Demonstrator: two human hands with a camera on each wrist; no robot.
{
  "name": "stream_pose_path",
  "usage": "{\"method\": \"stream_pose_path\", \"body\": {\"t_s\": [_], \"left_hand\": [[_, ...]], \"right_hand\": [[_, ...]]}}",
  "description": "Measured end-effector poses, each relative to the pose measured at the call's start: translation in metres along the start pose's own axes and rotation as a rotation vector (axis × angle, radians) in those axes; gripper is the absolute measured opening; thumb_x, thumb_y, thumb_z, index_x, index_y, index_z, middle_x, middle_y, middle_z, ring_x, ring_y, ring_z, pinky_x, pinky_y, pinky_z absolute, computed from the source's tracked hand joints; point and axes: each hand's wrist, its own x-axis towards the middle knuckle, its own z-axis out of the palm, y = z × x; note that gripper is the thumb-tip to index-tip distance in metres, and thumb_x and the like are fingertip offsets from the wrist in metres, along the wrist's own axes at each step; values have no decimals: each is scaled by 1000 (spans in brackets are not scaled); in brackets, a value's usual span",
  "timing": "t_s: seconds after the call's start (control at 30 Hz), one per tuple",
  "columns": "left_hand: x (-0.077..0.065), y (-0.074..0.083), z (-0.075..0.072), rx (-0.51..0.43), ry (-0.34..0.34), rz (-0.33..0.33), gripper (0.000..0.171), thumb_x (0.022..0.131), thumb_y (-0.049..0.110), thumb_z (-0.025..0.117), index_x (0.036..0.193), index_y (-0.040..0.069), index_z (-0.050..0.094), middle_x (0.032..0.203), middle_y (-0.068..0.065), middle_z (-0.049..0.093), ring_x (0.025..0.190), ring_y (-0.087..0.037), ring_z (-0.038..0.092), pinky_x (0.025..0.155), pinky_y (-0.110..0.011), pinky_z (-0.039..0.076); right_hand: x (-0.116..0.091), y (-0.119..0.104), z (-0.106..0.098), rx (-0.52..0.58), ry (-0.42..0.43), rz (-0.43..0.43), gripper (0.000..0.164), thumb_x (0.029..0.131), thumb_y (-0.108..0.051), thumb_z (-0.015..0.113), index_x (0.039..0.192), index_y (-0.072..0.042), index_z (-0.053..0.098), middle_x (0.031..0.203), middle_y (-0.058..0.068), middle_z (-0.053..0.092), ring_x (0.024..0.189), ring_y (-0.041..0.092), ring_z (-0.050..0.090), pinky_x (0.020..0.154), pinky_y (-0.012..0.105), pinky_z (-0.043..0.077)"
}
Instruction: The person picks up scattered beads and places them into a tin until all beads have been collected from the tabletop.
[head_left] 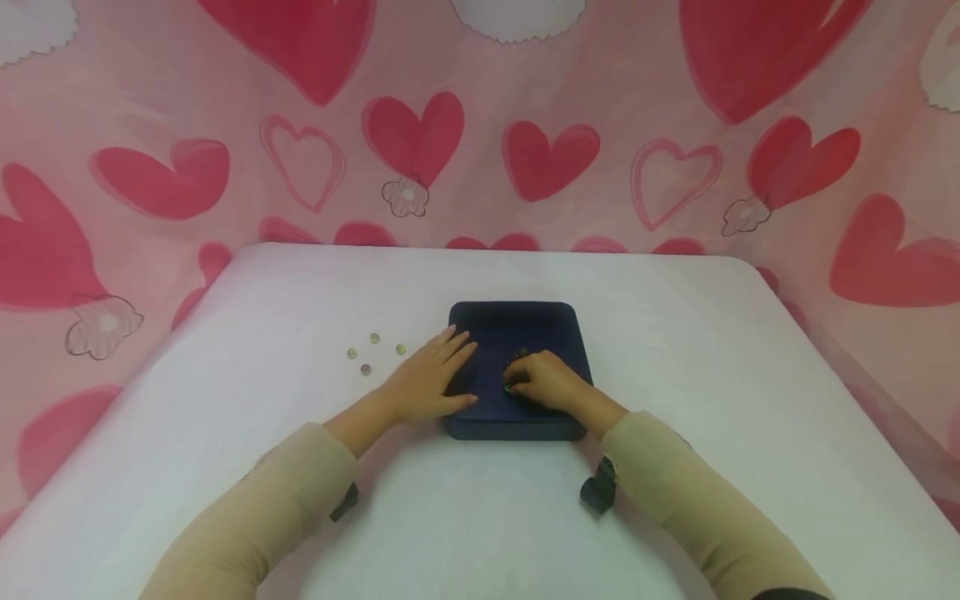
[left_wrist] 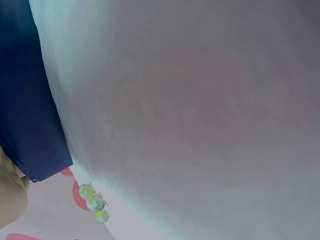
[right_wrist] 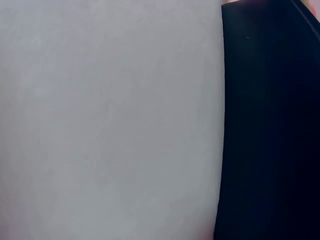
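A dark blue rectangular tray (head_left: 517,428) sits on the white table. My left hand (head_left: 429,379) rests over its left rim, fingers spread and straight, thumb near the front edge. Inside the tray my right hand (head_left: 551,379) reaches down with fingers and thumb curled together, pinching a small glass marble (head_left: 508,387) that is mostly hidden. More small dark marbles (head_left: 522,353) lie just beyond its fingers. Left of the tray, several clear marbles with yellowish swirls, one of them a marble (head_left: 401,349) close to my left hand, are spread on the table.
The white table (head_left: 712,400) extends around the tray on all sides. Behind it hangs a pink cloth (head_left: 480,225) printed with hearts. In the left wrist view, the tray's side wall (left_wrist: 35,110) and a few marbles (left_wrist: 95,202) show; the right wrist view shows the tray wall (right_wrist: 270,125).
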Motion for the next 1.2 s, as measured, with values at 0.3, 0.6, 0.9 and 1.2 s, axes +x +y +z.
{"method": "stream_pose_path", "body": {"t_s": [0.3, 0.6, 0.9, 1.2], "left_hand": [[0, -1, 2, -7, 0, -6, 74, 82, 52, 43, 136, 5, 25, 141, -12, 17, 129, -25, 1, 103, -34, 6], [0, -2, 2, -15, 0, 0, 74, 82, 53, 43, 136, 5, 25, 141, -12, 17, 129, -25, 2, 103, -35, 6], [0, -3, 3, -21, -24, -13, 75, 82, 54, 42, 136, 6, 23, 142, -11, 16, 130, -24, -1, 103, -34, 5], [0, -2, 2, -24, -4, -10, 74, 82, 52, 43, 136, 5, 25, 141, -12, 17, 130, -24, 1, 103, -34, 6]], "right_hand": [[1, 0, 2, -30, 10, -21, 13, 74, -9, 66, 87, -7, 68, 84, 3, 65, 82, 18, 59, 73, 30, 46], [0, 2, 2, -20, 26, -12, 15, 74, -12, 66, 89, -8, 68, 86, 1, 65, 84, 17, 59, 75, 31, 45], [-5, 3, -10, 26, 119, -4, 18, 74, -14, 67, 92, -10, 68, 93, 2, 64, 91, 18, 57, 79, 34, 44], [-22, 9, -25, 86, 224, 49, 19, 74, -13, 67, 92, -8, 67, 90, 5, 65, 89, 21, 59, 78, 37, 45]]}}
